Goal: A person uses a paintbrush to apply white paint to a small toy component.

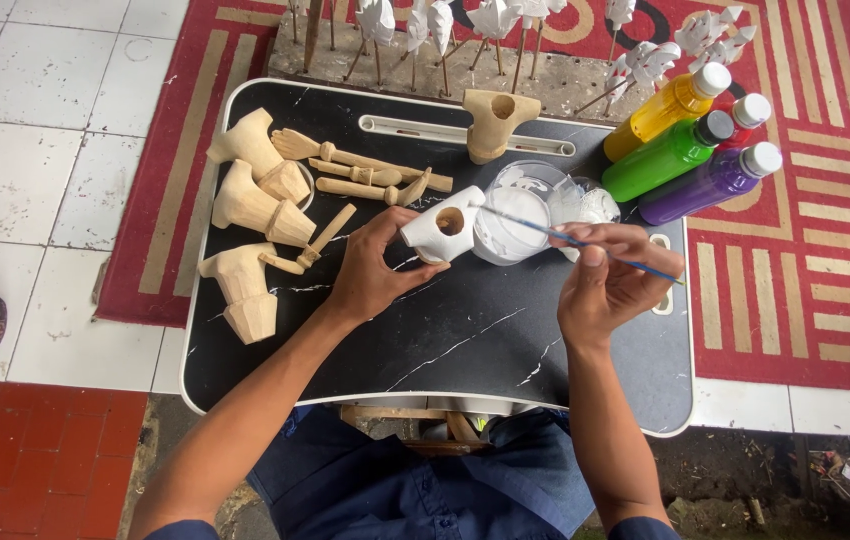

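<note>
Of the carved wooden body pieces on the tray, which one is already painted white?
The one in the left hand: the white-coated piece with a round hole, held beside the paint cup. The bare wooden pieces at the tray's left and the one at the back remain unpainted.

- White-painted wooden piece (pixel 442 232) in the left hand (pixel 375 272)
- Blue-handled brush (pixel 585 243) in the right hand (pixel 610 280)
- Yellow, green, red and purple bottles (pixel 690 140) beyond the right hand
- Black white-veined tray (pixel 465 330) beneath both

Four paint bottles (pixel 687 140), four bare wooden bodies (pixel 245 205), one white-painted body (pixel 442 232), one brush (pixel 585 243), two hands (pixel 370 272)
</note>
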